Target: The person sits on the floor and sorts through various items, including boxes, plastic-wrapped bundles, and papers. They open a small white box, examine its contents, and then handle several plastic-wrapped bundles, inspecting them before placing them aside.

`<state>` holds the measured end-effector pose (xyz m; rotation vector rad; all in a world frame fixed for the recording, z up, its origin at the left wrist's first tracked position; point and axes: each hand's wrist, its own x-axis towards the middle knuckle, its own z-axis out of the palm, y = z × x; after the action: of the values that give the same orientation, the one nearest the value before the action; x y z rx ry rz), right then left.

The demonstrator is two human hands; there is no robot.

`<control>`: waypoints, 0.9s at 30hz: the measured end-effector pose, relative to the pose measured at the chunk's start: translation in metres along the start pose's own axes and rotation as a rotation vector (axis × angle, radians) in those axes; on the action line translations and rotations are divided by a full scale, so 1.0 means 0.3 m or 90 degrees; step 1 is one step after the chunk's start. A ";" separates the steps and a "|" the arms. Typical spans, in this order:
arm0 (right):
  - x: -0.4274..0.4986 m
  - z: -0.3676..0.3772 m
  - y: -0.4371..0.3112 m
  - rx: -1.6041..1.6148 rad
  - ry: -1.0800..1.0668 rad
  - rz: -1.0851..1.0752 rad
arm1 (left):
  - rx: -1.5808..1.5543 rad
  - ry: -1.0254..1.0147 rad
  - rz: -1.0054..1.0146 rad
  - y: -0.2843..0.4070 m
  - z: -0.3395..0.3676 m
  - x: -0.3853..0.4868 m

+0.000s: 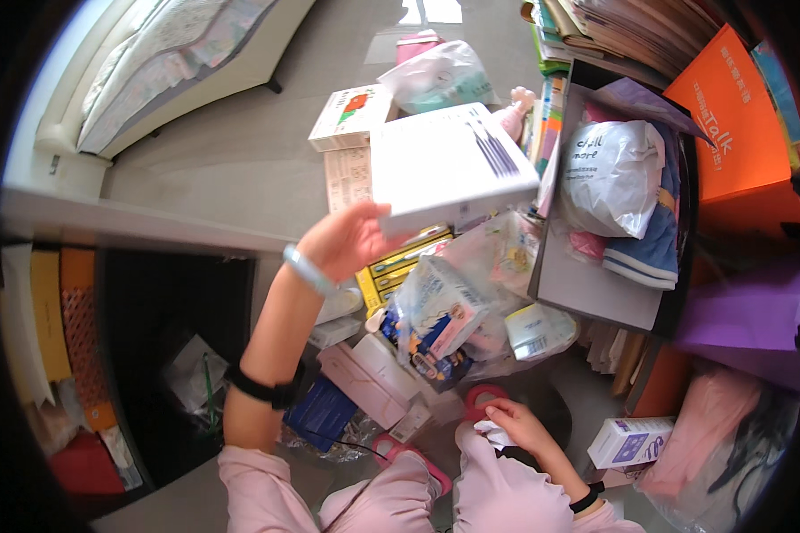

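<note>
My left hand (353, 241) grips the near left corner of a flat white box (447, 160) with dark slender shapes printed on its right side. The box is held tilted above a pile on the floor. Below it lie a yellow pack of toothbrushes (407, 256), a clear plastic bag with small boxes in it (440, 306) and a pink box (363, 386). By my knee, my right hand (517, 426) holds a crumpled white tissue or wrapper (495, 433) between thumb and fingers.
At the right, a dark open box (600, 300) holds a white plastic pouch (613, 173) and blue cloth. An orange folder (733, 120), stacked papers and a white-and-purple carton (630, 442) are nearby. An open dark compartment (173, 300) is at the left.
</note>
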<state>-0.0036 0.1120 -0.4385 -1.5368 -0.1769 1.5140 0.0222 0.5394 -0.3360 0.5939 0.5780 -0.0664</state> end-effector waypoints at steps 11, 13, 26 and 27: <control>-0.175 0.196 -0.223 0.123 -0.238 -0.165 | 0.117 0.099 0.081 -0.304 -0.010 -1.053; -0.216 0.218 -0.228 0.073 -0.240 -0.237 | 0.158 0.109 0.122 -0.373 -0.053 -1.143; -0.230 0.314 -0.161 -0.240 0.128 -0.322 | 0.204 0.265 0.069 -1.001 -0.499 -0.862; -0.221 0.312 -0.157 -0.275 0.165 -0.335 | 0.221 0.377 0.082 -1.037 -0.522 -0.812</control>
<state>-0.0744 0.1400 -0.3407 -1.8218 -0.7336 0.8853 -0.3290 0.3411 -0.4708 0.9986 1.1129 0.1404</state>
